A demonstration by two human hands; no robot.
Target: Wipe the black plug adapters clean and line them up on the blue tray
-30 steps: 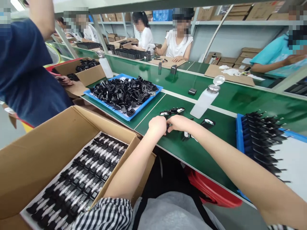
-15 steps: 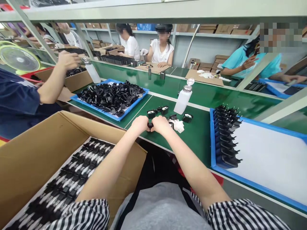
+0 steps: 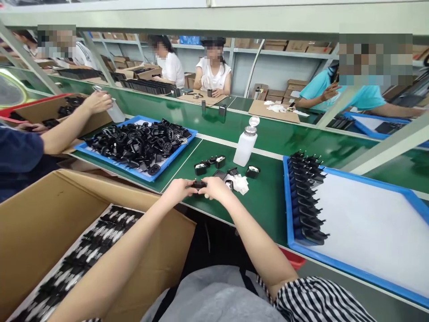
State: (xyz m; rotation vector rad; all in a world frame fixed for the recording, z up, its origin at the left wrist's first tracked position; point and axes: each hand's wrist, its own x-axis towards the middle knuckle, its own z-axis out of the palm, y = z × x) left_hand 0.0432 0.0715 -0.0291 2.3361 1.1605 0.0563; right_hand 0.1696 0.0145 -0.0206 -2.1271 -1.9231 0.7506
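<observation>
Part in hand: a small black part (image 3: pixel 199 184) is being held just above the table's (image 3: pixel 268 205) near edge, in front of the person.
Left hand (image 3: pixel 177 191): its fingers (image 3: pixel 188 185) are pinching the left end of the black part.
Right hand (image 3: pixel 217 188): its fingers are pinching the right end, and the two hands are almost meeting over the piece.
Step in hand: judging by the two-sided grip, the piece is being worked or checked between the hands; the detail is too small to tell.
What the grip is calling for: even pressure from both sides, since the piece is small and is sitting close to the edge.
Just beyond the hands: several loose black parts (image 3: pixel 201 168) and a crumpled white wipe (image 3: pixel 240 183) are lying on the green surface, with a white dispenser bottle (image 3: pixel 244 146) standing upright behind them.
Toward the left edge: a blue tray (image 3: pixel 174 157) is carrying a heap of black pieces.
Toward the right edge: a second blue tray (image 3: pixel 287 210) is holding one row of parts (image 3: pixel 306 197) along its left wall.
Below the near-left corner: an open cardboard box (image 3: pixel 50 210) is showing packed rows.
Far left: a co-worker's hand (image 3: pixel 98 102) is touching another bottle.
</observation>
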